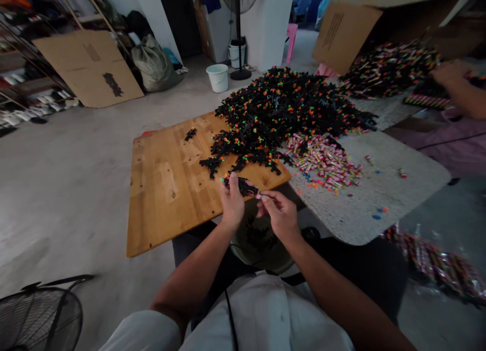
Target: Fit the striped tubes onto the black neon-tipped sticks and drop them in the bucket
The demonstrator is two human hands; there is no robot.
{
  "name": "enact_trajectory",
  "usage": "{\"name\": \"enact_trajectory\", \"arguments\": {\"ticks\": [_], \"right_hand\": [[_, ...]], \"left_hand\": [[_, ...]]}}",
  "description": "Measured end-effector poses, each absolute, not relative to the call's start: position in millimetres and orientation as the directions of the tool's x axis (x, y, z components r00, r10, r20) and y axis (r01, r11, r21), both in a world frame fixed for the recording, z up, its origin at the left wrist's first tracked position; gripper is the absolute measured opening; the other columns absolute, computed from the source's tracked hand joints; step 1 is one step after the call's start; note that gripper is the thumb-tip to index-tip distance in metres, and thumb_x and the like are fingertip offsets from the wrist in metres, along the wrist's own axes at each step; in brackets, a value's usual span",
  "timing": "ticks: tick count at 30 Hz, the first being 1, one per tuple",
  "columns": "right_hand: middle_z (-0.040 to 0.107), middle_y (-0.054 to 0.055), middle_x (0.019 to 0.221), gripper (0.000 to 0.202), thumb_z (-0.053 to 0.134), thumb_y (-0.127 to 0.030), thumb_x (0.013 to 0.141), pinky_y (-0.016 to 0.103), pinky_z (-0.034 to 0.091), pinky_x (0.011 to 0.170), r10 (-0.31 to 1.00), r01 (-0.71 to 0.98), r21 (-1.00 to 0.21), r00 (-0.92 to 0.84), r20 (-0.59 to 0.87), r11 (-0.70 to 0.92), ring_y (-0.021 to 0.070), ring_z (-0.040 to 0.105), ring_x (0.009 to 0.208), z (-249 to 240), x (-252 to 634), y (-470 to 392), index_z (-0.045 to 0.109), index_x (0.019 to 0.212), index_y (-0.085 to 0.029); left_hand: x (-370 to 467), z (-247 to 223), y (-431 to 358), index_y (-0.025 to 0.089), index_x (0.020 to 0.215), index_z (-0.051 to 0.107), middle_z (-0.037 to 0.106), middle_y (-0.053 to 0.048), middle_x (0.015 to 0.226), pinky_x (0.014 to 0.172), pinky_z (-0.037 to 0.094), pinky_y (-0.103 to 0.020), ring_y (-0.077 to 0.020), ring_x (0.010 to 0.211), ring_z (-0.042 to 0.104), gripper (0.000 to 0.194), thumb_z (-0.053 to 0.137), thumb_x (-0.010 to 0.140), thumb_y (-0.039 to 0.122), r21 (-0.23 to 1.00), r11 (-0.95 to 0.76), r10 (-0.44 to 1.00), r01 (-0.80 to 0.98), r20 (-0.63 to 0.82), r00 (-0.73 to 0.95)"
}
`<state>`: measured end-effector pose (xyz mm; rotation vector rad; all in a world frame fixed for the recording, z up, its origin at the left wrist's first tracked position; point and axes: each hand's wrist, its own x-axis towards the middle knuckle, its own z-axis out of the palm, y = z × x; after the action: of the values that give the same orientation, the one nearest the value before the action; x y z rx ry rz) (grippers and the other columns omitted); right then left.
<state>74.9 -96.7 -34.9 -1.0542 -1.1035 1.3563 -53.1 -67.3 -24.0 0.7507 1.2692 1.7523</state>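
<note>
My left hand (232, 205) is closed around a small black toy gun (246, 187), thumb on top, above the near edge of the wooden board (159, 209). At the gun's right end my right hand (283, 217) pinches a tiny pink-and-white tube (258, 195); whether it is joined to the gun I cannot tell. Beyond my hands rises a large heap of black toy guns (281, 103) with orange and green tips. Right of it, a pile of small pink-and-white tubes (326, 161) lies on the speckled tabletop (398, 204). One loose toy gun (191, 134) rests apart on the board.
Below my hands, a tub (279, 257) with dark pieces sits between my knees. Another person's hand (451, 72) works at the right, near an open cardboard box (345, 30). Clear bags of filled goods (436, 262) lie lower right. A floor fan (41, 315) stands lower left.
</note>
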Motion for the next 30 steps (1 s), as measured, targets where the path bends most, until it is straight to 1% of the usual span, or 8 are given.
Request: {"name": "enact_trajectory", "arguments": {"ticks": [3, 9, 15, 18, 21, 24, 27, 30], "right_hand": [[0.072, 0.002, 0.075, 0.028, 0.073, -0.049, 0.089, 0.032, 0.055, 0.056, 1.0, -0.172, -0.985, -0.006, -0.005, -0.006, 0.016, 0.063, 0.056, -33.2, 73.3, -100.1, 0.072, 0.1, -0.023], [0.07, 0.0, 0.074, 0.031, 0.075, -0.049, 0.086, 0.034, 0.056, 0.055, 0.991, -0.368, -0.924, 0.04, -0.127, -0.104, 0.016, 0.061, 0.053, -38.3, 61.8, -102.2, 0.067, 0.101, -0.023], [0.071, 0.002, 0.075, 0.029, 0.074, -0.047, 0.085, 0.033, 0.054, 0.055, 0.982, -0.307, -0.946, 0.119, -0.148, -0.106, 0.0168, 0.062, 0.055, -45.8, 58.2, -109.1, 0.068, 0.1, -0.023], [0.069, -0.001, 0.071, 0.029, 0.076, -0.047, 0.083, 0.03, 0.052, 0.051, 0.98, -0.374, -0.917, 0.084, -0.18, -0.136, 0.0143, 0.058, 0.051, -47.3, 62.9, -107.3, 0.068, 0.097, -0.022], [0.067, -0.003, 0.067, 0.03, 0.079, -0.045, 0.081, 0.026, 0.05, 0.046, 0.983, -0.448, -0.883, 0.043, -0.179, -0.141, 0.0114, 0.055, 0.048, -44.3, 67.5, -103.5, 0.07, 0.094, -0.02], [0.067, -0.003, 0.065, 0.03, 0.082, -0.044, 0.079, 0.024, 0.048, 0.043, 0.984, -0.508, -0.848, 0.003, -0.179, -0.152, 0.01, 0.054, 0.046, -39.3, 69.0, -102.4, 0.072, 0.091, -0.019], [0.065, -0.003, 0.064, 0.029, 0.084, -0.044, 0.078, 0.021, 0.044, 0.039, 0.982, -0.566, -0.806, -0.038, -0.183, -0.172, 0.0084, 0.051, 0.043, -34.8, 67.0, -103.9, 0.073, 0.088, -0.018], [0.062, -0.005, 0.062, 0.03, 0.083, -0.045, 0.079, 0.02, 0.04, 0.038, 0.982, -0.587, -0.788, -0.074, -0.175, -0.185, 0.0073, 0.049, 0.041, -32.0, 63.6, -106.1, 0.073, 0.088, -0.019]], "left_hand": [[-49.4, -24.9, -71.6, 0.022, 0.088, 0.058, 0.068, -0.002, 0.07, 0.053, 0.055, -0.028, -0.0171, 0.057, 0.067, 0.046, 0.053, 0.099, 0.067, 0.951, -0.132, 0.87, -0.278, -0.023, -0.492], [-47.3, -27.4, -71.9, 0.022, 0.086, 0.062, 0.068, -0.004, 0.071, 0.054, 0.055, -0.03, -0.0183, 0.057, 0.067, 0.05, 0.053, 0.098, 0.069, 0.961, -0.119, 0.876, -0.248, -0.017, -0.483], [-40.9, -39.2, -71.3, 0.021, 0.081, 0.06, 0.067, -0.003, 0.07, 0.052, 0.055, -0.029, -0.0163, 0.055, 0.064, 0.05, 0.055, 0.097, 0.068, 0.962, -0.041, 0.846, -0.27, -0.11, -0.522], [-40.3, -45.3, -73.5, 0.021, 0.085, 0.059, 0.067, 0.0, 0.07, 0.055, 0.056, -0.028, -0.0145, 0.055, 0.064, 0.048, 0.06, 0.094, 0.067, 0.939, -0.068, 0.851, -0.336, -0.122, -0.511], [-43.5, -50.7, -79.2, 0.02, 0.092, 0.06, 0.071, -0.001, 0.081, 0.064, 0.06, -0.029, -0.0151, 0.068, 0.07, 0.044, 0.07, 0.09, 0.062, 0.867, -0.133, 0.909, -0.481, -0.087, -0.408], [-48.6, -54.1, -89.2, 0.02, 0.102, 0.063, 0.074, -0.002, 0.094, 0.073, 0.062, -0.028, -0.0156, 0.082, 0.073, 0.042, 0.087, 0.079, 0.046, 0.843, -0.123, 0.97, -0.523, -0.009, -0.243], [-52.6, -52.1, -98.8, 0.02, 0.111, 0.064, 0.072, -0.001, 0.085, 0.056, 0.058, -0.025, -0.0151, 0.069, 0.07, 0.048, 0.091, 0.076, 0.037, 0.875, -0.024, 0.999, -0.484, 0.003, -0.044], [-54.4, -44.2, -103.7, 0.017, 0.102, 0.066, 0.066, 0.002, 0.07, 0.045, 0.051, -0.026, -0.0137, 0.051, 0.063, 0.04, 0.086, 0.082, 0.045, 0.904, 0.031, 0.997, -0.427, 0.002, 0.077]]}}
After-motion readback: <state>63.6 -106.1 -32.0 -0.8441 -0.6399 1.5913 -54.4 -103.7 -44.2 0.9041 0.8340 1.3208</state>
